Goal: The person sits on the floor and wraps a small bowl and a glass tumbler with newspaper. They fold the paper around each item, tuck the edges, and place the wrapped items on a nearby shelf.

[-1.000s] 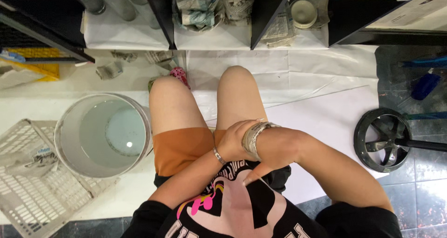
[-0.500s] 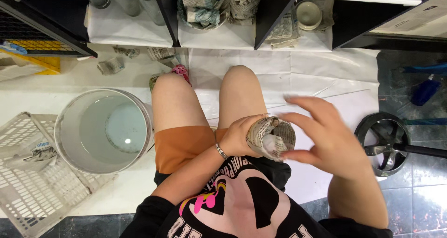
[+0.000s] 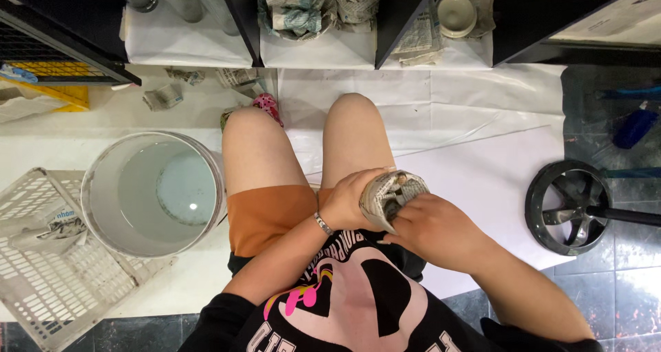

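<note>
Since half a second ago the right hand (image 3: 435, 229), then spread open in the air beside the bundle, has come down onto it, and its fingers (image 3: 406, 211) now press into the open end of the newspaper-wrapped object (image 3: 391, 195). The left hand (image 3: 350, 202) has kept its place, curled around the far side of the same bundle and gripping it. A metal bracelet (image 3: 322, 223) sits on the left wrist. The bundle is held in the lap, over the right thigh (image 3: 357, 140) and just above the hem of the black printed shirt (image 3: 344, 304); what the paper covers cannot be made out.

The person sits on white paper sheeting (image 3: 482, 131) spread over the floor, wearing orange shorts (image 3: 265, 214). Just beside the left thigh stands a white bucket of water (image 3: 155, 192), and at the sheeting's near left corner lies a white plastic crate (image 3: 48, 269) with a scrap of newspaper in it. Along the far edge runs a dark shelf unit (image 3: 244, 14) lined with white paper; one compartment holds crumpled newspaper bundles (image 3: 310, 7), the next a pale ceramic bowl (image 3: 457, 13). On the dark tiles off the right edge rests a black wheel-shaped base (image 3: 568, 207).
</note>
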